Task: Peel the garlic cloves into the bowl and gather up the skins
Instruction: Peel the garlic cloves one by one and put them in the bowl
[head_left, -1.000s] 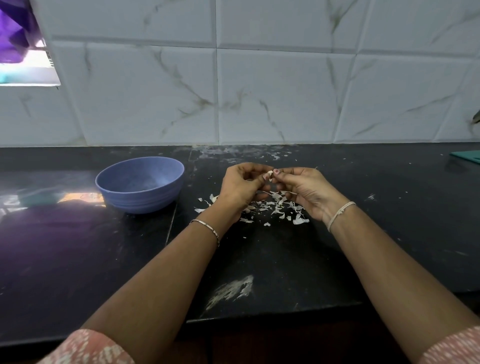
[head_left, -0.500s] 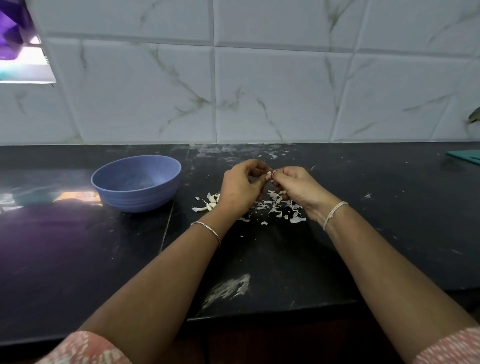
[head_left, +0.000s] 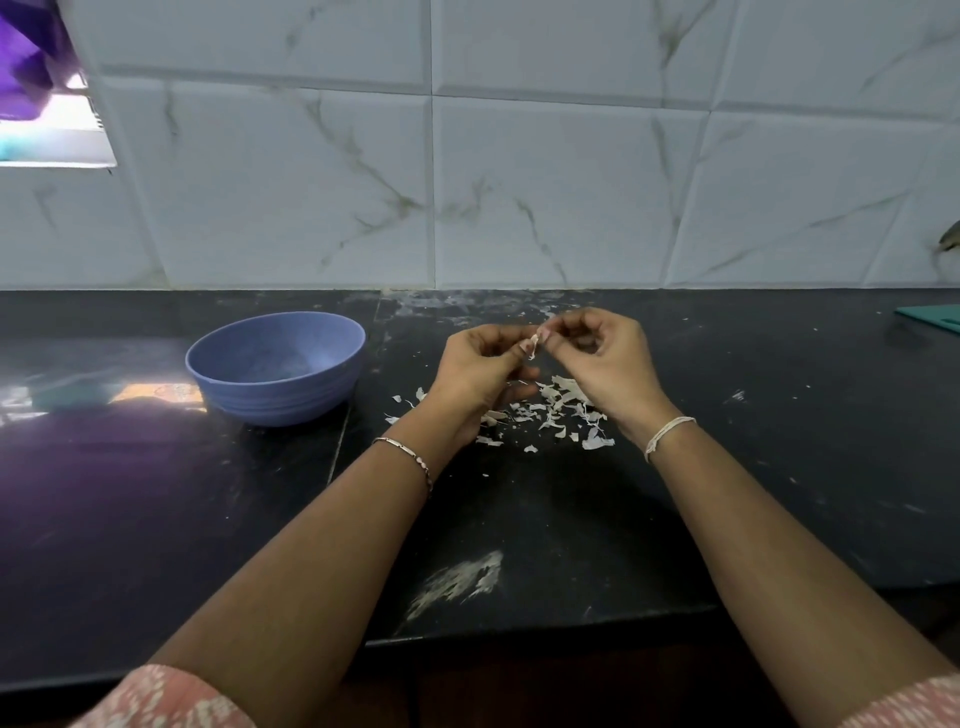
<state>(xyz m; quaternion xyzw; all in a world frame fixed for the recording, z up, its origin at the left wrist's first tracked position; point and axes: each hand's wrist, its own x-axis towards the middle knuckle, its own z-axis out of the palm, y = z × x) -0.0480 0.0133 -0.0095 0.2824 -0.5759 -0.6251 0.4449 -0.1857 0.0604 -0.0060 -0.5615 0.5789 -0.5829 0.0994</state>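
left hand (head_left: 480, 366) and right hand (head_left: 605, 358) fingers both pinching one garlic clove (head_left: 534, 344) above skins (head_left: 553, 413) mid-worktop (head_left: 779, 441), blue bowl (head_left: 275, 366) left, nearer back edge

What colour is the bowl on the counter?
The bowl is a muted blue-lavender, plain with ribbed bands low on its outer wall, shown in the head view.

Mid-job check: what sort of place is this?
Probably a home kitchen: dark stone counter against a marbled tile wall, a blue bowl, and garlic skins scattered below the left hand and right hand peeling a clove.
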